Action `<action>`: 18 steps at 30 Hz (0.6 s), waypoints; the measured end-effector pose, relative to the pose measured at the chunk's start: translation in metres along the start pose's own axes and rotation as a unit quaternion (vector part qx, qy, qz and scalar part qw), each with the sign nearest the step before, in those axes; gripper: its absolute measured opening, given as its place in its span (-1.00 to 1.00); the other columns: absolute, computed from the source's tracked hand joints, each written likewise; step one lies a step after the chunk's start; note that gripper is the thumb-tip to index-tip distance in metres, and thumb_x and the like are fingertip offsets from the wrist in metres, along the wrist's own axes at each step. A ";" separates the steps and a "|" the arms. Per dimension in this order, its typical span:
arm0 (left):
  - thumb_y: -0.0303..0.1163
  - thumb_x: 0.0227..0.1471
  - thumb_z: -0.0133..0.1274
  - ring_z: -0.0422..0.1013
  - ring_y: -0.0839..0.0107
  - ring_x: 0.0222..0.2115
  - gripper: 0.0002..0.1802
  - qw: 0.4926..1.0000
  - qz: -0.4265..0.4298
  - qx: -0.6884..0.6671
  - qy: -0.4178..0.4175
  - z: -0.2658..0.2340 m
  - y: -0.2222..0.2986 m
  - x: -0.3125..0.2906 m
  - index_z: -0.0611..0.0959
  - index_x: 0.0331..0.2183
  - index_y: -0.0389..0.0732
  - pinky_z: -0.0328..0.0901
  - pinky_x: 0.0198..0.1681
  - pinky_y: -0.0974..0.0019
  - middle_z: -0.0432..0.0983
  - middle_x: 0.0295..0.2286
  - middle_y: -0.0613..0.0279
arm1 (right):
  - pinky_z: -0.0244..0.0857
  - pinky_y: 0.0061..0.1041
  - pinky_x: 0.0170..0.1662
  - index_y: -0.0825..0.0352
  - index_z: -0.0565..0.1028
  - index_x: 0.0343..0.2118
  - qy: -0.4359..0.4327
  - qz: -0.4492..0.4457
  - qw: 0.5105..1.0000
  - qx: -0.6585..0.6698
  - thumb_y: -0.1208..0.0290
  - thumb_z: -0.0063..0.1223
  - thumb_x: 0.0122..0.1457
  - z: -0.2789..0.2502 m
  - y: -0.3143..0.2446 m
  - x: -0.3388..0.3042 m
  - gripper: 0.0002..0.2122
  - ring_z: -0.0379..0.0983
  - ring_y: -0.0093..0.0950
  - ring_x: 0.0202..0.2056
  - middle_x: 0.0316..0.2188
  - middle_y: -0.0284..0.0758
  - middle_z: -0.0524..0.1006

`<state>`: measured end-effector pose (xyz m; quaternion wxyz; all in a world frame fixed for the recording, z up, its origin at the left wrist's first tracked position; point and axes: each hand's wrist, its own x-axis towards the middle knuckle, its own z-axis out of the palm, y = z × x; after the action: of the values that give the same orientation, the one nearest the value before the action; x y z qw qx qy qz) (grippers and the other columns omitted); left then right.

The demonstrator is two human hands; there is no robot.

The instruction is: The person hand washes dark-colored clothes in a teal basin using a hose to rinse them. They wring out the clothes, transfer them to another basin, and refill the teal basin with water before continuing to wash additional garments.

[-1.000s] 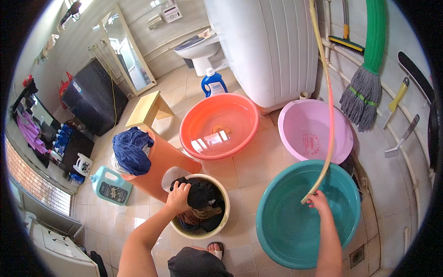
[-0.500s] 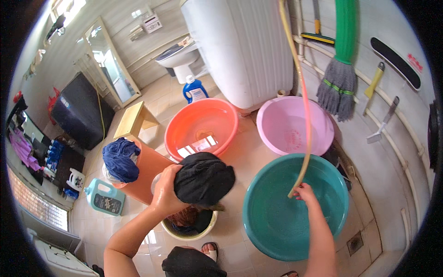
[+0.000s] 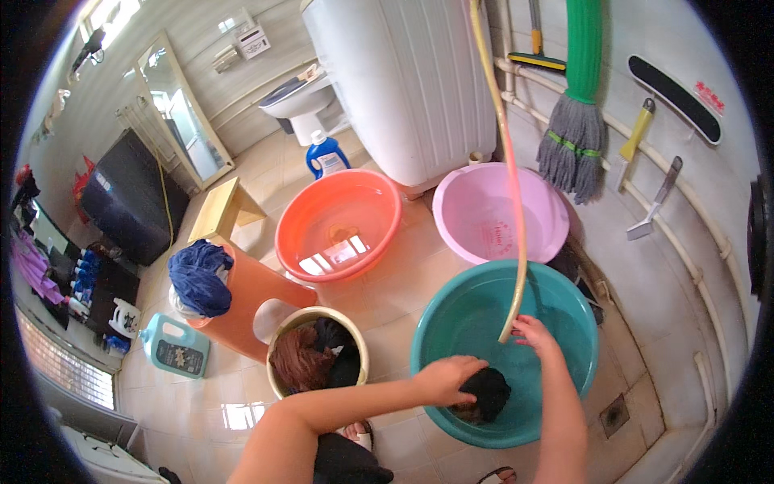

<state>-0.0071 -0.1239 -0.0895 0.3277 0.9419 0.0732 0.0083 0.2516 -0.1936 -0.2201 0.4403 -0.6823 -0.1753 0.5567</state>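
My left hand (image 3: 446,379) grips a black garment (image 3: 484,393) and holds it down inside the teal basin (image 3: 439,323), at its near side. My right hand (image 3: 535,333) is closed around the end of a yellowish hose (image 3: 511,202) that hangs from above into the same basin. A beige bucket (image 3: 358,347) to the left of the basin holds brown and black clothes (image 3: 306,363).
An orange basin (image 3: 339,194) with water and a pink basin (image 3: 476,194) stand farther off, before a white washing machine (image 3: 403,81). A blue cloth (image 3: 200,278) lies on an orange bin. Detergent bottles (image 3: 173,347), a mop (image 3: 574,145) and a floor drain (image 3: 614,415) are around.
My left hand lifted the black garment out of the beige bucket, carried it right and lowered it into the teal basin. My right hand stayed on the hose.
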 end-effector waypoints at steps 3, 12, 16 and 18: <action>-0.19 -0.14 0.13 0.32 0.08 -0.14 -0.48 0.993 -0.099 0.015 0.060 -0.047 -0.025 -0.022 0.45 -0.14 -0.26 0.23 -0.06 0.19 0.40 -0.19 -0.02 | 0.25 -0.43 -0.18 0.25 0.30 -0.01 0.000 0.007 1.000 0.007 0.18 0.00 0.08 -0.002 0.000 0.000 -0.57 0.37 -0.48 -0.15 -0.20 -0.38 0.45; 0.08 -0.60 0.35 -0.27 -0.20 0.13 0.35 0.655 -0.701 0.145 0.242 -0.067 -0.122 -0.203 -0.08 0.13 -0.15 -0.07 0.03 -0.27 -0.24 0.13 -0.08 | 0.27 -0.46 -0.21 0.26 0.30 -0.04 -0.018 0.002 1.000 0.008 0.21 0.03 0.06 0.016 0.001 0.012 -0.59 0.36 -0.50 -0.20 -0.19 -0.39 0.41; 0.10 -0.66 0.37 -0.34 -0.25 0.14 0.49 0.669 -0.720 0.149 0.110 -0.038 -0.113 -0.186 -0.26 0.16 -0.06 -0.07 0.02 -0.32 -0.41 0.16 -0.10 | 0.27 -0.46 -0.21 0.26 0.30 -0.04 -0.006 -0.006 1.000 0.023 0.23 0.02 0.06 0.013 0.007 0.014 -0.60 0.38 -0.50 -0.21 -0.19 -0.40 0.42; 0.01 -0.62 0.37 -0.23 -0.25 0.12 0.41 0.667 -0.716 0.186 0.085 -0.037 -0.118 -0.185 -0.18 0.16 -0.07 0.04 -0.01 -0.28 -0.33 0.14 -0.11 | 0.28 -0.46 -0.22 0.26 0.31 -0.05 0.008 0.002 1.000 0.022 0.23 0.02 0.06 0.013 0.007 0.012 -0.60 0.38 -0.50 -0.21 -0.19 -0.40 0.42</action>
<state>-0.2082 -0.0363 -0.1275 0.0429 0.6365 0.7528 -0.1624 0.2419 -0.1835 -0.2331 0.4553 -0.6770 -0.1579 0.5562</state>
